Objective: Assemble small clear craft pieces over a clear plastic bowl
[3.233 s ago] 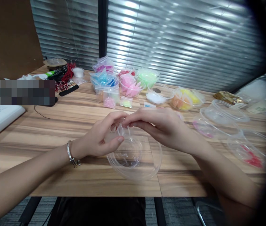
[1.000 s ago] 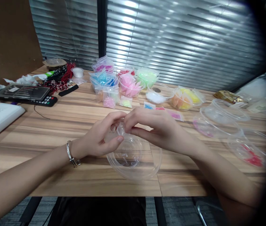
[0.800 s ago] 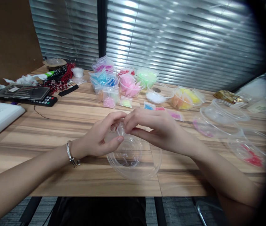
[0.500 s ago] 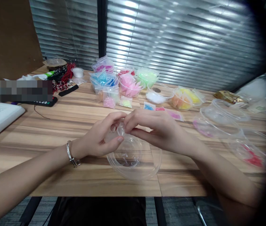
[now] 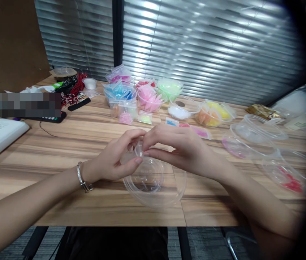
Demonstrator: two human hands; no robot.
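Observation:
Above the far-left rim of a clear plastic bowl (image 5: pixel 178 187), my two hands meet around a small clear plastic bag (image 5: pixel 139 149). My left hand (image 5: pixel 120 155) has its fingers curled round the bag, with the thumb pointing right along its near side. From the right, my right hand (image 5: pixel 177 146) pinches the bag's upper edge between thumb and fingertips. The bag's contents are hidden by the fingers or too clear to make out. On the bowl's bottom lie several small clear pieces (image 5: pixel 149 182).
At the back stand bowls of coloured bags, among them blue (image 5: pixel 120 94), pink (image 5: pixel 150 99) and orange (image 5: pixel 209 113). More clear bowls (image 5: pixel 253 139) are on the right, one with red pieces (image 5: pixel 292 180). A white box-like device (image 5: pixel 2 139) lies at left.
My right thumb and fingertips have shifted slightly on the bag. My left hand and the bowl stay in place.

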